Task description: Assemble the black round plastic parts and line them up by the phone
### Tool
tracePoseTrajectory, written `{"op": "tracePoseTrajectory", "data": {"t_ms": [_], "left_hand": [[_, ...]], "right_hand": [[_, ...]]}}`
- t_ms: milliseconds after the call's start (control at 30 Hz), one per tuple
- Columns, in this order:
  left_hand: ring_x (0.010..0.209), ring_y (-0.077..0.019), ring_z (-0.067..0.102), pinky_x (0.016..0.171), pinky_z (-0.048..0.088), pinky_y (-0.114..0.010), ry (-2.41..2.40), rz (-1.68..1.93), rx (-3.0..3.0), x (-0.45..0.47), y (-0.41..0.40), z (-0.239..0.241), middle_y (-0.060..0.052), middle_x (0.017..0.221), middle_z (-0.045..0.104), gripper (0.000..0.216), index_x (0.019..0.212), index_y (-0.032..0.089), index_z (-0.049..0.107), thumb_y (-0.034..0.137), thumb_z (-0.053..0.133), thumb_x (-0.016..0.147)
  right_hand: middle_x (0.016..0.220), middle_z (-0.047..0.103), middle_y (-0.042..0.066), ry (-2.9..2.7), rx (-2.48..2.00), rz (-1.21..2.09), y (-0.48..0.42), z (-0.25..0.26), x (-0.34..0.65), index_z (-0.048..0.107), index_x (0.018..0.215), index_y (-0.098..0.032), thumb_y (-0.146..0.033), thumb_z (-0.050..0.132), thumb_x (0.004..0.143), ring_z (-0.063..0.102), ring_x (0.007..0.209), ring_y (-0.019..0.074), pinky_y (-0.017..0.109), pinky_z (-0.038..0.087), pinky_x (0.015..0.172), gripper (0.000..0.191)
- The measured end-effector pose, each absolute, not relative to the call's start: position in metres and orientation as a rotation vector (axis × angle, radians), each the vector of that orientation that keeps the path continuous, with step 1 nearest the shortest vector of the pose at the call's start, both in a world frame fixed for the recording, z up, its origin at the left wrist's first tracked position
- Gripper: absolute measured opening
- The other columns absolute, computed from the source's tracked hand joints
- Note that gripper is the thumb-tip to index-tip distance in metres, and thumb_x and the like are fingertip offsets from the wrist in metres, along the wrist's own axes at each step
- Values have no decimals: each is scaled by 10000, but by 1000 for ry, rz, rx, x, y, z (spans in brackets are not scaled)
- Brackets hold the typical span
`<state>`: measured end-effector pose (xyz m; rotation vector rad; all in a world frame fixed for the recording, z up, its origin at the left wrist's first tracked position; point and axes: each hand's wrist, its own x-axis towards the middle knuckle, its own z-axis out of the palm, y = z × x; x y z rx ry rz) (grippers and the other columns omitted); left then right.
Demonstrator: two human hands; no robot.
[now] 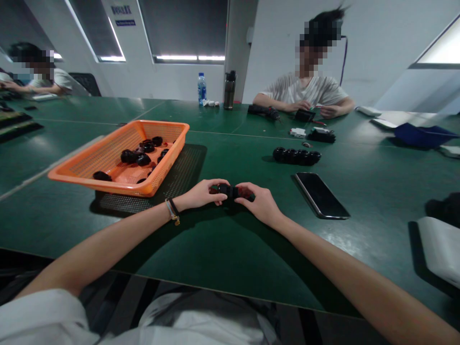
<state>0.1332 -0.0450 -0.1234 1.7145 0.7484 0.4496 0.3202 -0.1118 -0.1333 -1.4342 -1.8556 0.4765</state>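
Just above the green table, my left hand and my right hand meet over a small glossy black part. Fingers and thumb of each hand pinch it from either side, the left at one end and the right at the other. Dark red shows beside the fingers of both hands; whether it belongs to the same part I cannot tell. An orange plastic basket stands to the left, with several similar rounded black parts lying loose inside. Beyond my right hand lies a row of joined black round pieces.
A smartphone lies to the right of my hand, and a white box is at the right edge. Across the table a person handles small parts near a black power tool. A water bottle and dark flask stand at the back.
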Motion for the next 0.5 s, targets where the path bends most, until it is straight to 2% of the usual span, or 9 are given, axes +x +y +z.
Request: {"op": "tracePoseTrajectory", "data": {"t_ms": [500], "left_hand": [[552, -51, 551, 611, 491, -220, 739, 453, 1728, 133, -44, -126, 8, 798, 580, 445, 1116, 134, 506, 236, 626, 700]], "right_hand": [[839, 677, 34, -1869, -1464, 500, -112, -131, 319, 612, 955, -176, -152, 629, 723, 632, 747, 156, 315, 524, 704, 234]]}}
